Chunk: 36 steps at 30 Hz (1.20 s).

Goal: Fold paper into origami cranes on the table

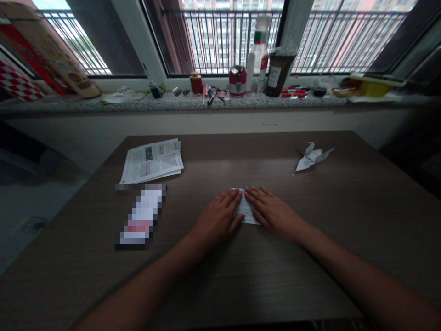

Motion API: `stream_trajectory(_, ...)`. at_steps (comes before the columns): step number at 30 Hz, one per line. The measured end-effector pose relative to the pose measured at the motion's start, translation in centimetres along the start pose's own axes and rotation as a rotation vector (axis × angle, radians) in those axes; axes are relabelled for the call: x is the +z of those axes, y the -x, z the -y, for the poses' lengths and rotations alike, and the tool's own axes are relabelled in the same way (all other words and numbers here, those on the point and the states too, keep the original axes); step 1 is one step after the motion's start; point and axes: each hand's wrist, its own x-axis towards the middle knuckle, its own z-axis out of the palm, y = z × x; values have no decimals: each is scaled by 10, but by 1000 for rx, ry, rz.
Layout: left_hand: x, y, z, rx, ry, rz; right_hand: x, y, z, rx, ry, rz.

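Observation:
A small piece of printed paper (pixel 245 208) lies flat on the dark wooden table (pixel 310 239), mostly covered by my hands. My left hand (pixel 217 218) rests palm down on its left side, fingers stretched out flat. My right hand (pixel 272 211) lies palm down on its right side, fingers also extended and close together. Only a narrow strip of the paper shows between the two hands. Both hands press on the paper and grip nothing.
A stack of newspaper sheets (pixel 152 161) lies at the back left. A folded paper figure (pixel 312 157) sits at the back right. A blurred-out rectangular object (pixel 143 215) lies left of my hands. The windowsill (pixel 103 105) holds a red can (pixel 237 81), bottles and small items.

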Motion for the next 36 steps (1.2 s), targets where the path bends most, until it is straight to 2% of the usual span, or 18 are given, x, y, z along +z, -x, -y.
stream_trajectory(4,1,0,-1,-12,-25,22,9,-3,8,21,46,-29)
stream_trajectory(9,4,-1,0,2,-59,63,17,-4,11,32,91,6)
stream_trajectory(22,11,1,5,32,-123,67,15,-3,10,104,100,31)
stream_trajectory(29,8,-1,4,10,-129,81,17,2,8,194,112,-39)
stream_trajectory(36,7,0,5,13,-100,44,14,8,-6,196,113,-36)
